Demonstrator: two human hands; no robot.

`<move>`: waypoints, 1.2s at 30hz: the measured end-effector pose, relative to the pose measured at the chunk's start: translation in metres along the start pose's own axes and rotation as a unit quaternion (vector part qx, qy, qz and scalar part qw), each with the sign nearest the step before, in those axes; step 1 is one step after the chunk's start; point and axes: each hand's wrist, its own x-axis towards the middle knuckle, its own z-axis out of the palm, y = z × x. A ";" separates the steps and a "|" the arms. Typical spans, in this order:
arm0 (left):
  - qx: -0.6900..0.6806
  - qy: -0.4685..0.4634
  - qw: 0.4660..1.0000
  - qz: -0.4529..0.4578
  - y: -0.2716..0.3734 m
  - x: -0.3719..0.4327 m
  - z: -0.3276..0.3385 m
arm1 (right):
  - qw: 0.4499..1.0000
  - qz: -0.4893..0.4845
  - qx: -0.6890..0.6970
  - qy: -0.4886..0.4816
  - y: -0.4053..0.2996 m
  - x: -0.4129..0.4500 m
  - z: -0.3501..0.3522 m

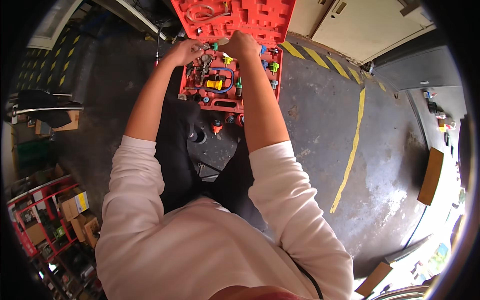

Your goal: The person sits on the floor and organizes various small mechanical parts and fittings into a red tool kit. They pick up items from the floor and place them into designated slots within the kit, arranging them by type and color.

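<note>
An open red plastic tool case (229, 104) lies on the floor before me, holding coloured adapter caps in moulded recesses. My left hand (184, 52) is over its far left part, fingers pinched about a small metal part (195, 48). My right hand (242, 44) is closed near the hinge, and a white piece (224, 41), perhaps cloth, shows beside its fingers. Below the hands lie a hand pump with a gauge (206, 59), a blue hose (231, 80), a yellow fitting (214, 84), a yellow-green cap (227, 59) and a green adapter (239, 86).
Red and black caps (216, 126) stand on the floor between my legs and the case. A clear hose (200, 13) lies in the raised lid. Cream cabinet doors (371, 30) rise behind at right. A red rack (41, 221) with boxes stands left.
</note>
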 end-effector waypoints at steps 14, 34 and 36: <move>0.024 -0.166 0.984 0.054 -0.058 0.025 0.097 | 0.984 -0.055 -0.129 -0.112 0.118 0.076 0.112; -0.021 0.011 0.995 0.095 -0.109 0.163 0.313 | 0.996 -0.084 -0.016 0.005 0.230 0.176 0.216; -0.006 0.041 0.993 0.112 -0.102 0.167 0.318 | 0.995 -0.089 -0.027 0.035 0.234 0.175 0.224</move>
